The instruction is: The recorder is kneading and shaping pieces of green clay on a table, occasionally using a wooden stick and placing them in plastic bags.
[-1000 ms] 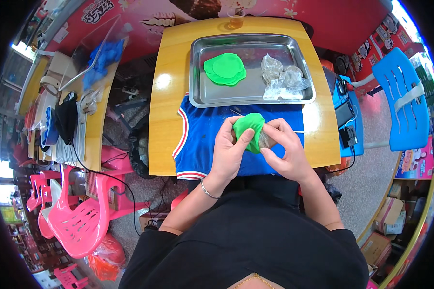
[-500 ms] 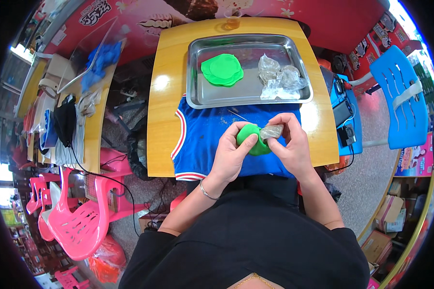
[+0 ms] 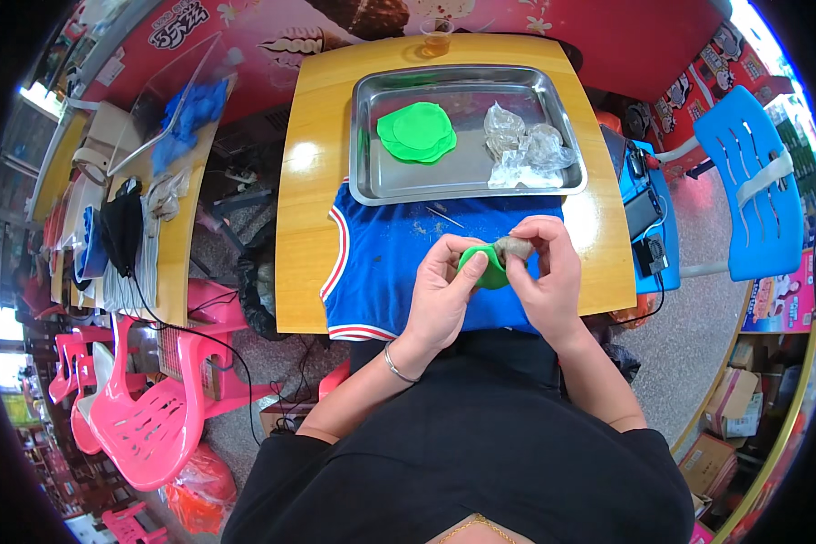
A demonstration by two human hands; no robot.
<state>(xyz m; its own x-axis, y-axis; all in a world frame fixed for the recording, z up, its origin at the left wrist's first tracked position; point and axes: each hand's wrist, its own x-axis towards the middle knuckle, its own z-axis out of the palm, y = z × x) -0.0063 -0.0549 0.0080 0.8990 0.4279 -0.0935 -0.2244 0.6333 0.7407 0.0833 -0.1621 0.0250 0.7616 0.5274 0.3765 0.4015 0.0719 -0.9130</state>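
Note:
Over a blue sports jersey (image 3: pixel 390 249) laid on the table, my left hand (image 3: pixel 442 295) pinches a bright green round sheet (image 3: pixel 486 272), its thumb on top and its edge bent up. My right hand (image 3: pixel 551 276) is closed on a small greyish lump (image 3: pixel 517 249) held against the sheet's right side. I cannot make out the lump's material. Just beyond, a steel tray (image 3: pixel 471 186) holds a loose stack of similar green round sheets (image 3: pixel 417 131) on its left and crumpled clear plastic bags (image 3: pixel 530 150) on its right. A thin metal stick (image 3: pixel 444 216) lies on the jersey.
The tray stands on a yellow wooden table (image 3: pixel 313 181), with a plastic cup (image 3: pixel 436 41) at its far edge. A blue chair (image 3: pixel 754 190) is at the right, beside a phone (image 3: pixel 642 210). Pink chairs (image 3: pixel 159 426) and a cluttered side table (image 3: pixel 199 208) fill the left.
Both hands have shifted slightly rightward with the green sheet. The greyish lump has turned in my right fingers, and the sheet is more folded around it.

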